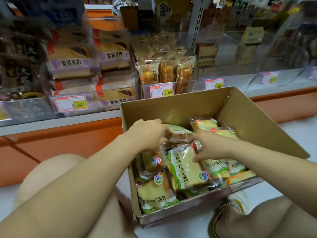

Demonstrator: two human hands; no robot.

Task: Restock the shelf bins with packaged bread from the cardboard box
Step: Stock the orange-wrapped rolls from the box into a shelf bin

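An open cardboard box (173, 110) stands on the white floor before the shelf, holding several green-and-white packs of sliced toast bread. My left hand (147, 133) reaches into the box and grips a bread pack (178, 133) near the middle. My right hand (205, 146) pinches the top corner of another toast pack (187, 166) that lies tilted on the pile. Clear shelf bins stand behind the box: one with purple-rice sandwich bread (72, 66), one with small cake packs (164, 69), and a nearly empty clear bin (228, 66) with one toast pack at its back.
Price tags hang on the bin fronts, such as 8.80 (72, 103) and 15.60 (162, 91). An orange shelf base (60, 141) runs below the bins. My knees and a slippered foot (228, 212) crowd the box's near side.
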